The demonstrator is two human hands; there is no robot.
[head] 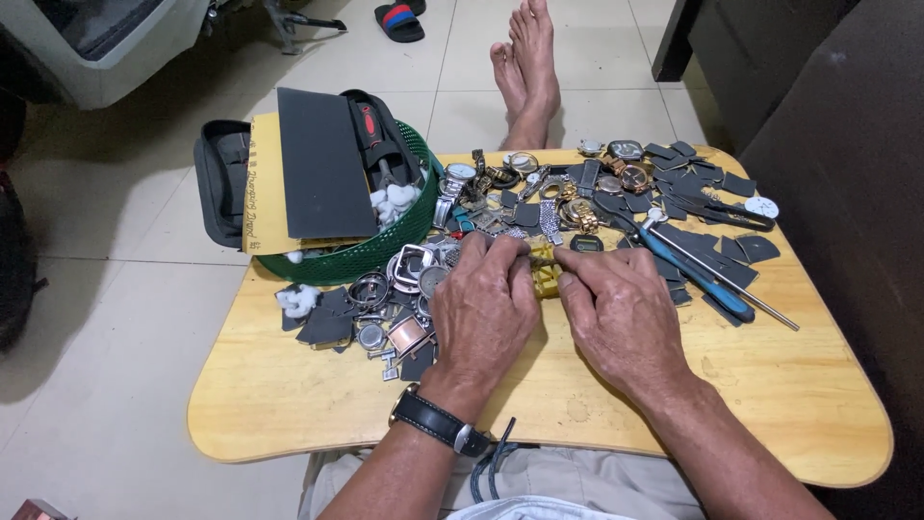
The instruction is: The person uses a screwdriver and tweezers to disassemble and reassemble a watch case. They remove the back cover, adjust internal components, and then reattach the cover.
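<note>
Both hands meet mid-desk [289, 404]: the left hand [484, 308] and right hand [621, 318] each have their grip pinched on a small yellow block [545, 267]. Watch parts [539, 193] lie just beyond, a green basket [385, 252] far left, a blue screwdriver [698, 279] right.

Watch parts [539, 202] ahead, near tabletop [751, 385] free

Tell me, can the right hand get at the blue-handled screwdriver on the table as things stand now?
Probably yes. The blue-handled screwdriver lies uncovered on the table just beside the right hand, with nothing between them. However, that hand is busy holding the small yellow block together with the left hand.
</note>
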